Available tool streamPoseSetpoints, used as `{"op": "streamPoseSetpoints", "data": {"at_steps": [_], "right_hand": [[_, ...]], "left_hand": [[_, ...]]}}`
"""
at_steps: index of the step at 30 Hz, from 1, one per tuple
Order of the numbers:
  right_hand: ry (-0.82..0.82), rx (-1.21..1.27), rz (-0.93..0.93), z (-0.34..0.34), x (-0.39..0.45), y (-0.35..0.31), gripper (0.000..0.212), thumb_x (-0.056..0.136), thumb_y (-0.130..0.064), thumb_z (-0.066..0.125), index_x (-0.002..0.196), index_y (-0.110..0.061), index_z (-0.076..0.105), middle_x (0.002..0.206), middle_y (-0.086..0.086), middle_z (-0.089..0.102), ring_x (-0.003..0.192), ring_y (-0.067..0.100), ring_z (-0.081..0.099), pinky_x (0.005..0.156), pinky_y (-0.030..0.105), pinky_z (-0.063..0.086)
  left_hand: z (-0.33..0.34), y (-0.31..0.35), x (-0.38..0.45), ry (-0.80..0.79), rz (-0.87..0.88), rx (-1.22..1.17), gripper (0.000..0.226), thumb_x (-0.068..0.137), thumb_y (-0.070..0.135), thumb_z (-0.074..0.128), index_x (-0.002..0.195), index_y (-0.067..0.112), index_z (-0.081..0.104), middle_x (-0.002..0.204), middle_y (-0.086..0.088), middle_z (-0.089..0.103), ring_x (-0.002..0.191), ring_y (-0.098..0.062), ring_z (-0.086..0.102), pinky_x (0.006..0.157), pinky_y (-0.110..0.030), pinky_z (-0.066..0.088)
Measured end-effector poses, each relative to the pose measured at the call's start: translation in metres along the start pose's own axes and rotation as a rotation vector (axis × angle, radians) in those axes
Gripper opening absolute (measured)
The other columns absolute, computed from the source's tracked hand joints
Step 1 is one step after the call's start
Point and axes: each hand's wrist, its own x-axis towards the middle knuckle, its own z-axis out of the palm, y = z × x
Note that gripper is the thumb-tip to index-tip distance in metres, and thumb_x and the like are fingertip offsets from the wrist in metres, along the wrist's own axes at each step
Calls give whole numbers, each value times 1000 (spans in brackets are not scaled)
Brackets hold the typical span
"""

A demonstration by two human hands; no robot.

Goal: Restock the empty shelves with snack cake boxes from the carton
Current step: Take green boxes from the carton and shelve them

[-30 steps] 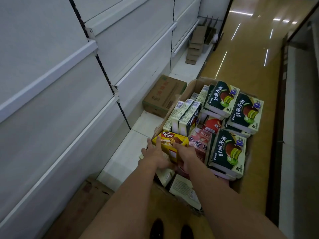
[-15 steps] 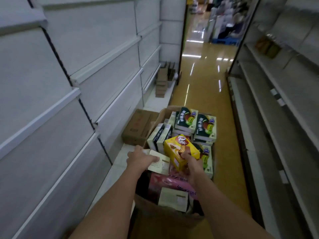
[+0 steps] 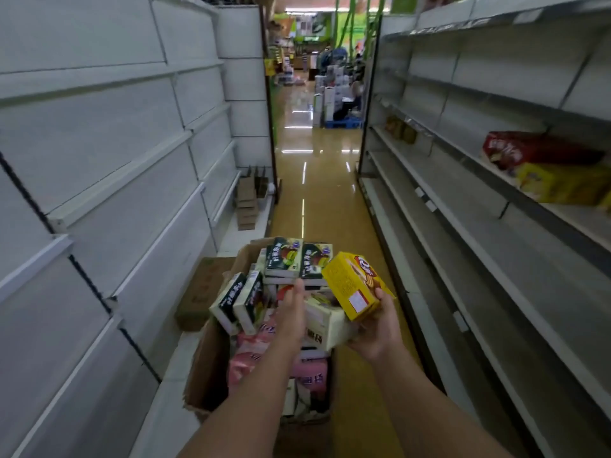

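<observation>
An open cardboard carton [image 3: 211,368] stands on the aisle floor below me, filled with green snack cake boxes [image 3: 284,257], pink packs [image 3: 246,355] and pale boxes. My right hand [image 3: 377,332] grips a yellow snack cake box [image 3: 355,285], lifted and tilted above the carton's right side. My left hand [image 3: 291,317] holds the left side of a cream box [image 3: 325,325] that sits between both hands, just under the yellow one. Grey shelves [image 3: 489,259] on the right are mostly bare.
One red box [image 3: 515,150] and a yellow box [image 3: 555,185] sit on a right-hand shelf at the frame's edge. A closed brown carton [image 3: 200,292] lies on the left shelving's base. White shelves [image 3: 132,173] line the left. The aisle floor [image 3: 317,200] runs ahead.
Both hands rose out of the carton and swung right with the yellow and cream boxes. My view lifted from the carton toward the aisle and the right shelves.
</observation>
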Motion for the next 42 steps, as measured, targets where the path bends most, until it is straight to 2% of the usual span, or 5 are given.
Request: {"op": "streamPoseSetpoints", "data": {"at_steps": [5,17,22,37,42], "right_hand": [[90,27,-164,-69,-26,-34,50,90,-50,44,124,-17,59,93,7,68,88,25,58,77,35,41],[282,196,-413,-180,-99,-103,51,78,-52,57,119,-21,63,111,5,68,102,23,60,86,34,44],[335,363,-479,-199,-122,-112,41,87,-56,44,99,-20,62,80,5,66,77,18,55,60,26,37],[665,390,-736,-210,-165,-143,29,91,-44,54,94,-17,64,77,1,67,69,14,52,57,26,33],[725,448,-832,-230,-184,-155,30,91,-43,53,96,-15,63,77,4,71,79,19,57,67,28,42]], "left_hand": [[44,-10,-13,-308,-218,-166,35,92,13,55,126,19,49,118,-15,58,101,-33,59,80,-43,49],[177,-7,-73,-714,-452,-81,15,87,15,54,90,4,63,74,-14,72,73,-27,63,65,-29,48],[214,2,-77,-801,-341,-70,20,87,11,50,102,7,62,86,-13,72,66,-22,66,54,-22,48],[322,18,-89,-1164,-106,222,96,67,25,80,143,30,23,130,-6,55,112,-31,57,102,-52,43],[351,20,-110,-1229,-74,266,77,74,18,77,129,24,24,124,-8,51,113,-28,53,103,-44,41]]}}
